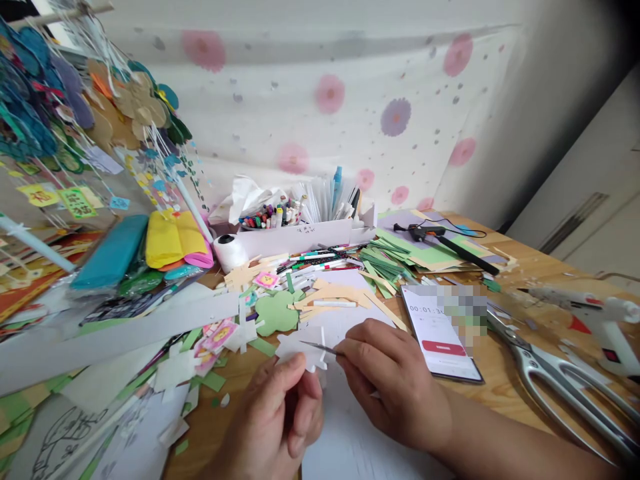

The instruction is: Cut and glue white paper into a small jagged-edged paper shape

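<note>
My left hand (273,417) pinches a small white paper cutout (295,345) with a notched edge between thumb and fingers. Over that cutout lies the tip of a thin, pointed metal tool (324,348), gripped in the closed fingers of my right hand (393,380). The fingers cover the tool's rear end, so its exact kind cannot be made out. Beneath both hands is a white sheet (330,433) on the wooden table. Just beyond the cutout sits a green flower-shaped paper piece (277,311), with peach paper strips (345,293) beside it.
To the right lie a phone with a running timer (443,348), large metal scissors (565,377) and a white glue gun (595,310). A black glue gun (430,232), green strips (383,263), a thread spool (231,253) and a pen box (295,239) stand behind. Paper scraps (175,367) crowd the left.
</note>
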Motion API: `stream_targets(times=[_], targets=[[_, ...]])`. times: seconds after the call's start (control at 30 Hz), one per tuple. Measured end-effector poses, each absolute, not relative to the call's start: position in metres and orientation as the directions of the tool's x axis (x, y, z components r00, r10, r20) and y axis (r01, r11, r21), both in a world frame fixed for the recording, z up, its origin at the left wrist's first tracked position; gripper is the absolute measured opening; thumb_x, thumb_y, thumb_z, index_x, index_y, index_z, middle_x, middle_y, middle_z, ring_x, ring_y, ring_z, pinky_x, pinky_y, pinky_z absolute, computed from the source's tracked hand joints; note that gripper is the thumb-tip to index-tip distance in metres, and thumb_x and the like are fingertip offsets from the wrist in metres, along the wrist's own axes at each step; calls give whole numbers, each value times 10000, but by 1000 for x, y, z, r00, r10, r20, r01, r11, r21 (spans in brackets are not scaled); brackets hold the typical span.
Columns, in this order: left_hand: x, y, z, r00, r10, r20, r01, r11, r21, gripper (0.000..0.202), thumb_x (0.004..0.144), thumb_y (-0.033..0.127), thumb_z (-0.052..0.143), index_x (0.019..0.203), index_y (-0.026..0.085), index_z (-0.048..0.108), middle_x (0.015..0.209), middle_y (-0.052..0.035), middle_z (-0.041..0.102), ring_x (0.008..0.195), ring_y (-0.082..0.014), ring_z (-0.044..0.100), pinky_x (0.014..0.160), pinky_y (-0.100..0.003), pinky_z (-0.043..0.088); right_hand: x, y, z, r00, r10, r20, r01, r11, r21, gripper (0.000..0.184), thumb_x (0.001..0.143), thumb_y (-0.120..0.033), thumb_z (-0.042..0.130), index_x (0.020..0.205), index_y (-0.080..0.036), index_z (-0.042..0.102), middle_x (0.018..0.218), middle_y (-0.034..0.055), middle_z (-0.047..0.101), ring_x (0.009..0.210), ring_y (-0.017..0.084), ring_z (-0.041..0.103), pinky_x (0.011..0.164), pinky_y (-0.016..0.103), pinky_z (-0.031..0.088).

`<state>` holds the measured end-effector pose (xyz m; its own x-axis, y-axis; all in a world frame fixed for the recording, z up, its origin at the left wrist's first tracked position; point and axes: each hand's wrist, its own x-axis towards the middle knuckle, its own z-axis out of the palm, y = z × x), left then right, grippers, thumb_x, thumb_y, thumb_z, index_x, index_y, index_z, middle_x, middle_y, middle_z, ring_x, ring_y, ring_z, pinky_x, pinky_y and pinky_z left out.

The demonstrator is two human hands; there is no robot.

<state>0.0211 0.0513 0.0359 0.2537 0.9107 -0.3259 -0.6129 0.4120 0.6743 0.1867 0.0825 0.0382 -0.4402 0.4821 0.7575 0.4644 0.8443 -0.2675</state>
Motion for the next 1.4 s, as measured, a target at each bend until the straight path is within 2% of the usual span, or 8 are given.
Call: stream_targets(times=[0.27, 0.43, 0.6, 0.73, 0.87, 1.03, 1.2, 1.4], targets=[[22, 49, 34, 322, 894, -310, -619, 447, 646, 377, 761, 391, 650, 479, 143, 617, 335, 56, 434, 319, -26, 249, 397, -198, 180, 187, 80, 35, -472, 457, 754, 489, 847, -207, 154, 839, -57, 473, 890, -121, 603, 737, 64, 613, 642, 166, 517, 562, 275, 398], [23, 48, 38, 335, 886, -321, -614, 464, 638, 315, 745, 390, 663, 555, 139, 654, 327, 74, 405, 314, -19, 217, 387, -188, 173, 186, 81, 33, -476, 467, 745, 536, 826, -175, 172, 848, -64, 453, 894, -139, 600, 733, 55, 616, 642, 170, 536, 560, 282, 408], [25, 45, 37, 285, 911, -299, -606, 413, 680, 330, 770, 409, 642, 577, 142, 661, 333, 76, 410, 315, -18, 233, 386, -185, 184, 186, 82, 29, -440, 443, 781, 498, 844, -198, 170, 838, -76, 467, 925, -147, 594, 751, 60, 613, 643, 165, 526, 556, 280, 424], [23, 52, 42, 183, 924, -336, -604, 376, 703, 331, 694, 417, 704, 520, 143, 639, 297, 79, 396, 300, -22, 264, 368, -182, 195, 190, 80, 31, -392, 402, 827, 443, 871, -213, 209, 822, -50, 502, 994, -136, 585, 770, 76, 601, 663, 169, 523, 563, 288, 441], [12, 62, 48, 49, 939, -340, -662, 286, 693, 266, 634, 327, 740, 489, 144, 614, 302, 92, 399, 300, -14, 239, 362, -177, 216, 195, 82, 39, -321, 493, 809, 355, 854, -380, 214, 831, -26, 512, 998, -142, 577, 795, 72, 587, 726, 164, 540, 618, 282, 459], [9, 62, 46, 278, 909, -309, -570, 416, 708, 321, 642, 361, 695, 421, 144, 611, 260, 84, 342, 279, -10, 177, 351, -182, 149, 193, 92, 45, -451, 605, 657, 188, 783, -592, 151, 895, -114, 480, 774, -165, 556, 697, 26, 539, 668, 135, 503, 604, 252, 436], [11, 59, 44, 333, 898, -287, -531, 430, 730, 330, 659, 346, 655, 397, 149, 617, 243, 101, 245, 279, -19, 141, 366, -204, 125, 192, 90, 46, -508, 601, 617, 152, 768, -622, 165, 927, -185, 458, 812, -156, 572, 724, 48, 555, 677, 146, 520, 602, 257, 444], [11, 59, 43, 327, 895, -302, -505, 436, 745, 331, 638, 352, 649, 373, 158, 607, 235, 105, 222, 277, -26, 137, 372, -220, 116, 194, 88, 46, -521, 582, 625, 164, 786, -596, 134, 916, -160, 464, 852, -150, 581, 734, 56, 567, 690, 153, 533, 610, 262, 448]])
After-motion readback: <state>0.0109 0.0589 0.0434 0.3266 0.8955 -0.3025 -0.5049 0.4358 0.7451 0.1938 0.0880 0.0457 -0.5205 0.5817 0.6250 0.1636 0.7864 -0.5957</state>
